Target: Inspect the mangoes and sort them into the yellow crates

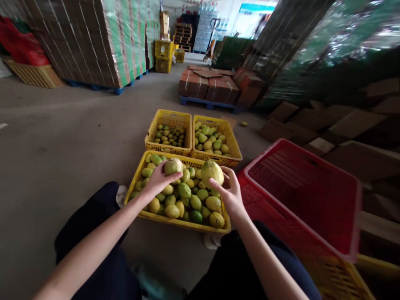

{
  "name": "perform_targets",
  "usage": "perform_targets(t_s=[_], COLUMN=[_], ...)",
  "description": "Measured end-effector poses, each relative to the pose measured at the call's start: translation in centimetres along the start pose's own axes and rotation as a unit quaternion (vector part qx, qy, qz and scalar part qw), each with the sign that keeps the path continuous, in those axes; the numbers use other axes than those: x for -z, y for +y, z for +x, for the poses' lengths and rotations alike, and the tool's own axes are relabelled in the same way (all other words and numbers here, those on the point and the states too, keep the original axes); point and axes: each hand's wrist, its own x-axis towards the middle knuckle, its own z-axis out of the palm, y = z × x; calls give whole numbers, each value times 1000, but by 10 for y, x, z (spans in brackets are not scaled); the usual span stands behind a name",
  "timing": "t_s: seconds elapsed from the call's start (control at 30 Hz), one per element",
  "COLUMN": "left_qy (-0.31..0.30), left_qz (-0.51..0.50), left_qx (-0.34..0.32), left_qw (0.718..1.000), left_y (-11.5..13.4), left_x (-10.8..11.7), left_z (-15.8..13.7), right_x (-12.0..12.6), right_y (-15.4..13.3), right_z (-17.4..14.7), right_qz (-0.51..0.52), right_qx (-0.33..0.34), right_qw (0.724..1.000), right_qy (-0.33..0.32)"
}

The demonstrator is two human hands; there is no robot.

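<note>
My left hand (161,178) is closed around a pale yellow-green lemon (173,166), with the thumb along its near side. A larger, bumpy yellow-green lemon (212,173) sits in my right hand (230,189), fingers behind it and thumb in front. Both hands are above a yellow crate (184,224) filled with lemons ranging from yellow to dark green. Beyond it stand two more yellow crates: the left one (168,148) holds small green-yellow fruits, and the right one (217,156) holds larger yellow-green lemons.
To my right stands a red crate (300,200) on a yellow crate (336,275). Flattened cardboard (340,121) is heaped beyond. Brown cartons (215,89) rest on a blue pallet ahead, and a wrapped stack (84,41) rises at the left. A single fruit (243,123) lies on the floor.
</note>
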Motion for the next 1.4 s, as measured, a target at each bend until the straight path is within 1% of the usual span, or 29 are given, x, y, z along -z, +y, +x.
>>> perform_targets(t_s=[0.07,0.13,0.23,0.33,0.43,0.53,0.63,0.8,0.87,0.93,1.0,1.07,1.13,1.2,1.27,1.4], left_qy=[-37,-66,-77,-95,-109,-113,-108,-89,-74,-56,-56,-73,-93,-104,-114,-141], left_qz=[0,12,70,117,133,146,168,225,247,251,232,180,101,18,-53,-155], left_qx=[-55,-107,-164,-174,-172,-195,-223,-241,-264,-298,-314,-297,-246,-191,-136,-63], left_qw=[998,992,981,973,970,963,954,940,929,919,919,935,959,976,983,976], left_y=[6,11,16,18,18,18,18,21,21,20,18,16,15,16,18,24], left_x=[-3,-7,-15,-23,-29,-31,-31,-27,-25,-22,-20,-19,-20,-22,-25,-26], left_z=[-1,-2,-4,-4,-3,-2,0,1,2,3,6,10,13,16,17,16], right_x=[-6,-11,-16,-17,-17,-18,-19,-23,-25,-26,-29,-31,-33,-34,-34,-34], right_y=[-3,-2,2,1,-3,-6,-7,-8,-7,-7,-6,-7,-9,-12,-15,-18], right_z=[-8,-8,-3,-1,-2,-3,-2,1,1,2,3,4,5,4,4,7], right_qz=[20,26,37,53,46,29,33,40,38,35,38,47,67,99,132,164], right_qx=[23,41,54,62,84,113,123,136,143,154,164,165,154,130,100,59], right_qw=[1000,999,998,996,994,991,989,987,986,984,982,981,982,984,984,983], right_qy=[-3,7,23,38,53,66,75,77,81,84,87,89,83,71,61,55])
